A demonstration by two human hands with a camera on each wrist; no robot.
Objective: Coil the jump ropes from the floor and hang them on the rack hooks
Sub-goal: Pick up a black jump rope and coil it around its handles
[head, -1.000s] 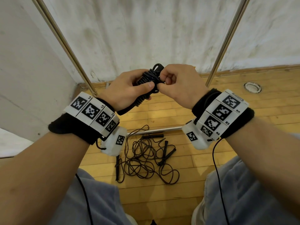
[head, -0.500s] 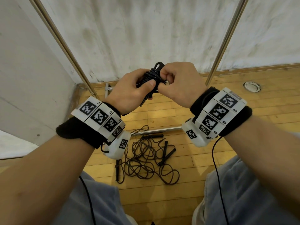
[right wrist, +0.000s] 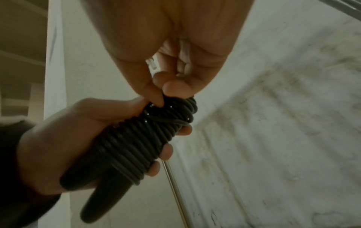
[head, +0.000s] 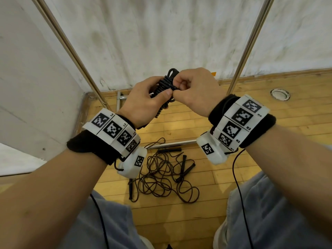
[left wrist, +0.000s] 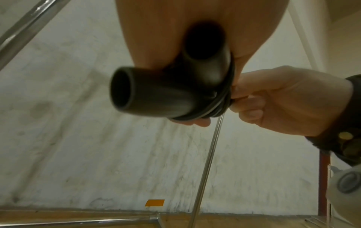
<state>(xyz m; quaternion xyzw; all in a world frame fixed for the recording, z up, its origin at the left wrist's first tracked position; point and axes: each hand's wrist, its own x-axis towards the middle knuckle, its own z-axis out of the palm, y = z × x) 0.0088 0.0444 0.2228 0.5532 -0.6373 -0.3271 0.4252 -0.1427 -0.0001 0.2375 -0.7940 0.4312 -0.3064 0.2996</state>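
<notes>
At centre frame, the left hand is clamping the black cord-wound jump rope bundle steady so the right hand is pinching its cord end, likely tucking it

Head view downward over hands; wrist views close, upward, sharing wall

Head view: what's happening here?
A person is finishing coiling one jump rope. The left hand grips the bundle, cord wound round both handles; the right hand pinches the cord at its top. More rope lies tangled on the floor. Nothing visibly hung yet.
</notes>
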